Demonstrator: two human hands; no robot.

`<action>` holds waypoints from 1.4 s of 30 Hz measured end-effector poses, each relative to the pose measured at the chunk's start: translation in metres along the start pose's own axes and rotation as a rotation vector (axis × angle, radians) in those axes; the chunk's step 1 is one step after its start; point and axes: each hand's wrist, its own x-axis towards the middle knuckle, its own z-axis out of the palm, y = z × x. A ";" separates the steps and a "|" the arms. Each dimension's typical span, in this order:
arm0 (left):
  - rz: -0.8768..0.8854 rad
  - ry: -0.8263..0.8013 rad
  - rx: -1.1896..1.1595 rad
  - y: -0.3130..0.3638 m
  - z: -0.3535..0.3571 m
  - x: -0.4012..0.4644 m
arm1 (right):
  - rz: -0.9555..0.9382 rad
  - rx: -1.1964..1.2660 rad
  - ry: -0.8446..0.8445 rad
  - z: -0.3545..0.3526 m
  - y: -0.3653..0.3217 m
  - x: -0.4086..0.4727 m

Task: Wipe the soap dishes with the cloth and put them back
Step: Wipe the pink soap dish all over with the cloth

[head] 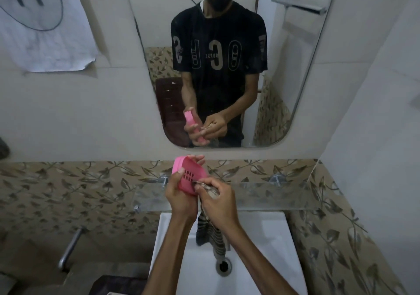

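My left hand (pixel 181 194) holds a pink soap dish (pixel 188 171) upright above the glass shelf (pixel 261 195), its slotted face turned towards me. My right hand (pixel 218 201) grips a striped cloth (pixel 211 233) and presses a bunched part of it against the dish's lower right edge. The remainder of the cloth hangs down over the white sink (pixel 261 249). The mirror (pixel 227 67) reflects both hands and the dish.
The glass shelf runs along the leaf-patterned tile wall on metal brackets (pixel 276 178). A drain (pixel 223 266) sits in the sink basin. A metal pipe (pixel 70 249) sticks out at lower left. White paper (pixel 45 33) hangs on the wall at upper left.
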 end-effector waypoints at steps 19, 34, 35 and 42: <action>-0.672 -0.123 -0.020 0.062 -0.026 0.009 | -0.715 -0.454 -0.266 -0.043 0.014 0.018; -0.315 -0.047 -0.091 0.017 -0.013 -0.012 | -0.303 -0.277 0.112 -0.011 0.006 -0.005; -0.306 -0.023 -0.100 0.015 -0.013 -0.012 | -0.285 -0.255 0.085 -0.008 0.006 -0.010; -0.255 -0.025 -0.088 0.014 -0.011 -0.014 | -0.278 -0.321 0.136 -0.018 -0.003 0.004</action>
